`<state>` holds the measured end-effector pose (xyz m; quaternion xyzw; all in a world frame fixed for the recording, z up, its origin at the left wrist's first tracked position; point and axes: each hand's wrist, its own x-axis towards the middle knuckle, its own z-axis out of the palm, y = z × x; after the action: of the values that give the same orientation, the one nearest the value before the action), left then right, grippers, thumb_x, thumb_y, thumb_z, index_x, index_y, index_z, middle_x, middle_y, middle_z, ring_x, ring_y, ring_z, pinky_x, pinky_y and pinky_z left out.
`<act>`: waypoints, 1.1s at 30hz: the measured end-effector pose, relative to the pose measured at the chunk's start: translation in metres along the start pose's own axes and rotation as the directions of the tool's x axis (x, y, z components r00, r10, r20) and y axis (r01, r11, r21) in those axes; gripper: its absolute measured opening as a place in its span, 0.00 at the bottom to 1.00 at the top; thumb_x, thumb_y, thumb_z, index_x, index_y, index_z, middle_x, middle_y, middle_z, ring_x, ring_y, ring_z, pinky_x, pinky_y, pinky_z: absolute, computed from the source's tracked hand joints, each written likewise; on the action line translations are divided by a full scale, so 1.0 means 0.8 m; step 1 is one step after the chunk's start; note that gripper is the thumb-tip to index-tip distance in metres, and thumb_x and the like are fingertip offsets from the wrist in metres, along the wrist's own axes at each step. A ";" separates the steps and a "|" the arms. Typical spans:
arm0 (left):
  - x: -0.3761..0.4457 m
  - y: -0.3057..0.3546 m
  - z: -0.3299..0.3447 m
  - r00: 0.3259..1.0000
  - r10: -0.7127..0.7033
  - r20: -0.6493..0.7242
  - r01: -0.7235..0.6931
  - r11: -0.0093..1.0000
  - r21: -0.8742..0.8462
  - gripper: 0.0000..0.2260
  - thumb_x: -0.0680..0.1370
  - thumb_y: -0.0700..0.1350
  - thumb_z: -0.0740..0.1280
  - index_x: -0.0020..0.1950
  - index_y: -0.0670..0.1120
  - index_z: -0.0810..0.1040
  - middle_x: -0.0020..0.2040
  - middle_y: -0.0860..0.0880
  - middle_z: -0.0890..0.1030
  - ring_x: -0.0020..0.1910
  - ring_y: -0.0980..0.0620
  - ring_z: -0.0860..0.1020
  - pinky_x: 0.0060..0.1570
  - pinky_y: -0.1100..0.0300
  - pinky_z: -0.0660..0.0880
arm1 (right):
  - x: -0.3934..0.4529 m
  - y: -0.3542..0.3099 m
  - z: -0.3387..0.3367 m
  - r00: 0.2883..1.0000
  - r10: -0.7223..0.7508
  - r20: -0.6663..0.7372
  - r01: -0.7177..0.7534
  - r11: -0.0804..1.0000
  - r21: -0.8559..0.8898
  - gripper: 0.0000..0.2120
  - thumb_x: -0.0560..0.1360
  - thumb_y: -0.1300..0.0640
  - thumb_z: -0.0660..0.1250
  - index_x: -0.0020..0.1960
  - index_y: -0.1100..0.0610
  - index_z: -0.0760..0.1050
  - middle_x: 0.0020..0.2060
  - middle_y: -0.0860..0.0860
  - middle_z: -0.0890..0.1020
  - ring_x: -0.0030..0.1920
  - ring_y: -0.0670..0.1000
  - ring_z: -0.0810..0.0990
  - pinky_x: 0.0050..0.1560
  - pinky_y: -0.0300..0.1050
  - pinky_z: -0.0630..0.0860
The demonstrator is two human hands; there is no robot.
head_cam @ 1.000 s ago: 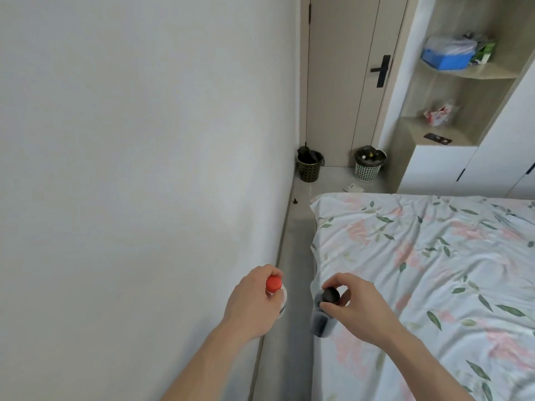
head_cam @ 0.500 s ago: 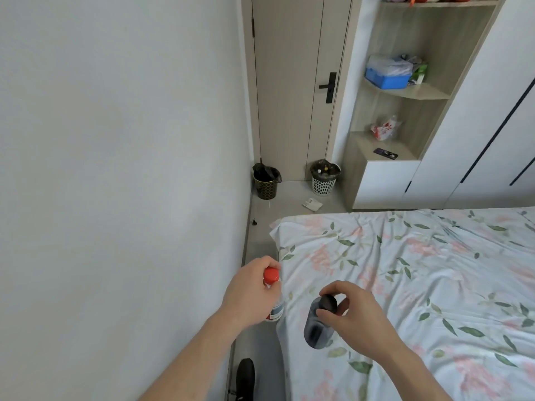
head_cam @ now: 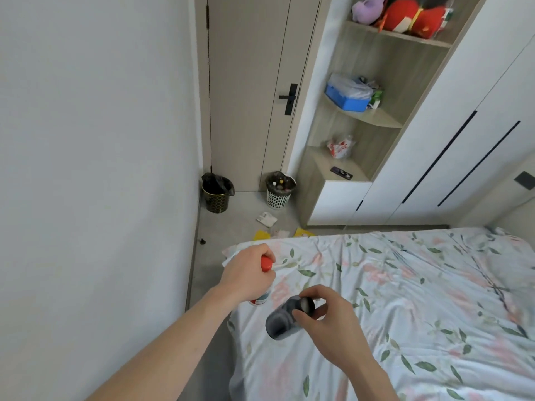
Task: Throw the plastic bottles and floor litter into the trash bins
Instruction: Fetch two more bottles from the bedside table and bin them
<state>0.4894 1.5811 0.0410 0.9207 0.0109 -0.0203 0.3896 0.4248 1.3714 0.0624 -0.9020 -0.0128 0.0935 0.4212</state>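
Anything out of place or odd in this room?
Yes: litter lies loose on the floor beside the white bin, a white packet and yellow wrappers at the bed's foot. Nothing looks spilled or broken.

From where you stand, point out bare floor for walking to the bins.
Free: the grey floor strip between white wall and floral bed, and between the black bin and white mesh bin. Crowded: paper litter and yellow wrappers off the bed's corner.

Both bare forearms reached forward. The left hand point(head_cam: 244, 274) was closed, knuckles up, around the neck of a clear plastic bottle with a red cap point(head_cam: 266, 263). The right hand point(head_cam: 327, 319) sat lower and nearer, fingers curled around the dark-capped top of a dark grey plastic bottle point(head_cam: 282, 321).
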 end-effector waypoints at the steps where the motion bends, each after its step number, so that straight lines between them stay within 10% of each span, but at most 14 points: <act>1: 0.014 0.001 -0.002 1.000 -0.003 0.003 0.003 1.000 -0.010 0.11 0.70 0.45 0.67 0.47 0.60 0.75 0.47 0.63 0.78 0.47 0.56 0.78 0.45 0.57 0.77 | 0.009 0.002 -0.003 1.000 0.017 -0.010 -0.017 1.000 0.012 0.10 0.72 0.54 0.75 0.48 0.43 0.79 0.47 0.34 0.81 0.40 0.43 0.82 0.39 0.37 0.78; 21: 0.252 -0.040 -0.067 1.000 -0.020 -0.007 0.020 0.998 0.066 0.09 0.72 0.46 0.68 0.47 0.60 0.76 0.43 0.62 0.81 0.41 0.57 0.78 0.44 0.56 0.78 | 0.289 -0.008 -0.029 0.999 0.039 -0.017 -0.037 0.993 0.109 0.10 0.70 0.55 0.77 0.47 0.44 0.79 0.43 0.42 0.83 0.35 0.42 0.80 0.35 0.35 0.76; 33: 0.541 -0.105 -0.061 0.975 0.056 0.217 -0.079 0.992 0.096 0.09 0.74 0.45 0.69 0.49 0.58 0.76 0.47 0.60 0.80 0.44 0.58 0.77 0.41 0.63 0.71 | 0.517 -0.019 -0.004 0.969 0.217 -0.119 -0.209 0.975 0.071 0.11 0.71 0.55 0.78 0.47 0.45 0.79 0.41 0.42 0.83 0.36 0.44 0.80 0.34 0.34 0.75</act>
<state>0.9204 1.6768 -0.0053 0.9320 -0.0634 -0.1063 0.3406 0.8324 1.4212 0.0106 -0.8897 0.1134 0.0814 0.4347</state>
